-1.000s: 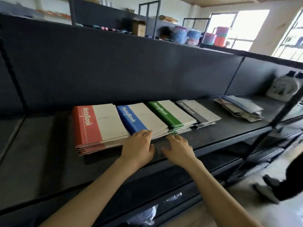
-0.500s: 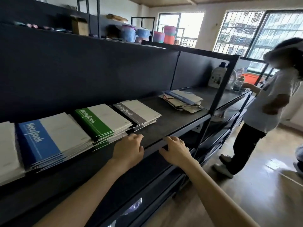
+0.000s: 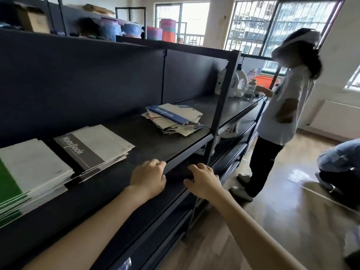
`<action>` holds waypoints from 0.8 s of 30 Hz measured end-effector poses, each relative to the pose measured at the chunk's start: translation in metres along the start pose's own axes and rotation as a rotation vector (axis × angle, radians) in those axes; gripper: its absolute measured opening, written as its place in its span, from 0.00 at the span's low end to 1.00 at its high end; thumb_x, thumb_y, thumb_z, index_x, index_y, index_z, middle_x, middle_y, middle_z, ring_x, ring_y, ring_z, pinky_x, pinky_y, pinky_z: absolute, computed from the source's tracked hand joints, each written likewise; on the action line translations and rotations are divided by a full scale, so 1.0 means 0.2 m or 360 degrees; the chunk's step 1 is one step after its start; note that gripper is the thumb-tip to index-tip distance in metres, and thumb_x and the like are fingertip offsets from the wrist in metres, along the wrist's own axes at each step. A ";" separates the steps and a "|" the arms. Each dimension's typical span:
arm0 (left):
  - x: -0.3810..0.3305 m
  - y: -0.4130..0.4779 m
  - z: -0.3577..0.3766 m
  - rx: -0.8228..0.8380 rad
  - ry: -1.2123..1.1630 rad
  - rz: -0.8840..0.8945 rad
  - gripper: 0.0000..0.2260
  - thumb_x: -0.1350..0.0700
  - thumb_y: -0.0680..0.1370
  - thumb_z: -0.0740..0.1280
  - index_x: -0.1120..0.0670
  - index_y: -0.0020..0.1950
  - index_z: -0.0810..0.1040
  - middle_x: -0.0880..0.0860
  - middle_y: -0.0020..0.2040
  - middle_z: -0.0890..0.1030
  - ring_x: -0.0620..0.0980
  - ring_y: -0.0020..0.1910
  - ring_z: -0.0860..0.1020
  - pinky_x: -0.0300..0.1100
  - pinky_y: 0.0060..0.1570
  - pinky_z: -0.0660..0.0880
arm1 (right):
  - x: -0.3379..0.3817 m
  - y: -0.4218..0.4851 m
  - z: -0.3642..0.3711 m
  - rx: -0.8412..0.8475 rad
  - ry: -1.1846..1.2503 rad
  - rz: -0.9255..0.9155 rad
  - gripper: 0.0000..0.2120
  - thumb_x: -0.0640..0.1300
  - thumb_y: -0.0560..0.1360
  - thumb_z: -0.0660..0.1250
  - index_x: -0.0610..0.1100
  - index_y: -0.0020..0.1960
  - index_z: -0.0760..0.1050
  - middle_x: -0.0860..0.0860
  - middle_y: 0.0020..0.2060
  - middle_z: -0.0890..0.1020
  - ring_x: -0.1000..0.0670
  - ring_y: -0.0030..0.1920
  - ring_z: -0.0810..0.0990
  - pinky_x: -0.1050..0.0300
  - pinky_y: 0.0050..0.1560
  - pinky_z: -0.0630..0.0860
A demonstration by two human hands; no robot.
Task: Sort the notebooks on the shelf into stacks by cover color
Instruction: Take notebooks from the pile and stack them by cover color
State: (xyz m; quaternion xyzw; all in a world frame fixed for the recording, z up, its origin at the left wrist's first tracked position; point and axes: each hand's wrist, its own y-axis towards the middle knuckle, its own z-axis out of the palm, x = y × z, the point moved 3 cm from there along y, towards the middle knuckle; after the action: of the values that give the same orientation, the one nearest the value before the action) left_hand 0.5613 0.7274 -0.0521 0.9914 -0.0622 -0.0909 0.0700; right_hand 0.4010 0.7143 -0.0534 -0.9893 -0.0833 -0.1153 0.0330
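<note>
Green, grey and mixed: three heaps of notebooks lie on the black shelf [image 3: 155,141]. One green stack [image 3: 29,172] is at the near left. One grey stack [image 3: 91,151] lies just right of it. One messy pile [image 3: 175,117], with a blue notebook on top, sits farther right, well apart. The left hand [image 3: 148,178] is at the shelf's front edge and the right hand [image 3: 202,180] is near it. Both have loosely bent fingers and hold nothing. One black post [image 3: 222,106] stands right of the pile. Past it are a few bottles [image 3: 235,82], one standing person [image 3: 282,106] and one crouching person [image 3: 339,162].
</note>
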 end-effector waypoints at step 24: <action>0.10 1.30 0.06 0.0095 0.0068 -0.0118 0.24 0.42 0.80 0.55 0.53 0.72 0.64 0.57 0.70 0.66 0.57 0.69 0.63 0.52 0.64 0.64 | -0.10 1.32 -0.24 -0.0162 -0.0284 -0.0121 0.26 0.53 0.78 0.59 0.48 0.73 0.59 0.43 0.71 0.59 0.40 0.74 0.48 0.38 0.71 0.50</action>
State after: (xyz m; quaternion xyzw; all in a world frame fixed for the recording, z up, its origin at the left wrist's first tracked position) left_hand 0.5502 0.4674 -0.0288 0.9964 -0.0267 -0.0705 0.0382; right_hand 0.4167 0.4468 -0.0240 -0.9921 -0.1173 -0.0321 -0.0294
